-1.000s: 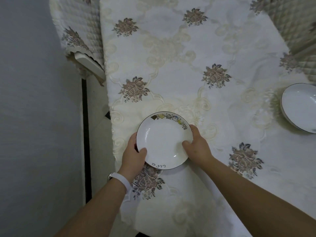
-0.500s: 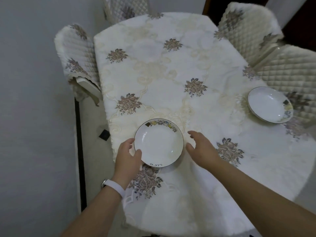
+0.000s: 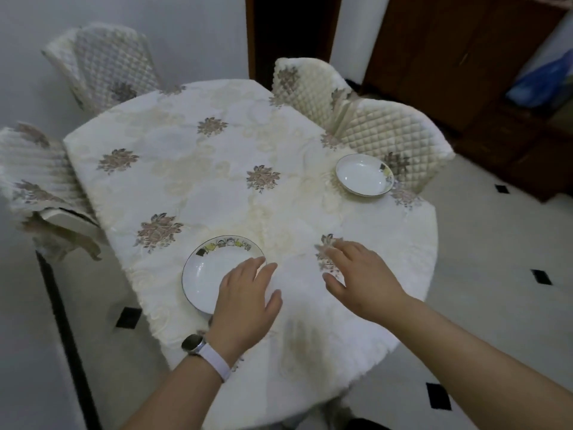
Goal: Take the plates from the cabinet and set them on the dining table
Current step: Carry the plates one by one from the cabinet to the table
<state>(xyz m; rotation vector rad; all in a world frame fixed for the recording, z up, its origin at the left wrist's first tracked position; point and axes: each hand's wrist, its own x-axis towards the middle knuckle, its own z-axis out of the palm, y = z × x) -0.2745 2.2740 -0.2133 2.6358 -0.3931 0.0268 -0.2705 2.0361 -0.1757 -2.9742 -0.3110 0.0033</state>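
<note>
**Both hands loose, near plate lying on the desk**

My left hand (image 3: 245, 302) reaches forward palm down, a white-strapped watch (image 3: 193, 344) on its wrist. Its grip is flat, fingers straight and close together, holding nothing. It covers the nearer right part of the near plate (image 3: 207, 274), and I cannot tell whether it touches the plate or hangs just above it. My right hand (image 3: 362, 280) is off to the right, well apart from that plate. It is palm down over a flower on the cloth, its grip spread and empty, the fingertips blurred.

The near plate lies flat on the desk (image 3: 217, 187), with most of it showing to the left of and beyond my left grip. A second plate (image 3: 364, 175) lies far ahead of my right grip, by a quilted chair (image 3: 393, 135).

Each plate has a coloured band on its rim, and the figures in it are too small to read.

Half a second ago my left thumb was on the plate's nearer left rim and my right hand was just beside its right edge. The dark lettering then visible on the nearer rim is now under my left hand.
</note>
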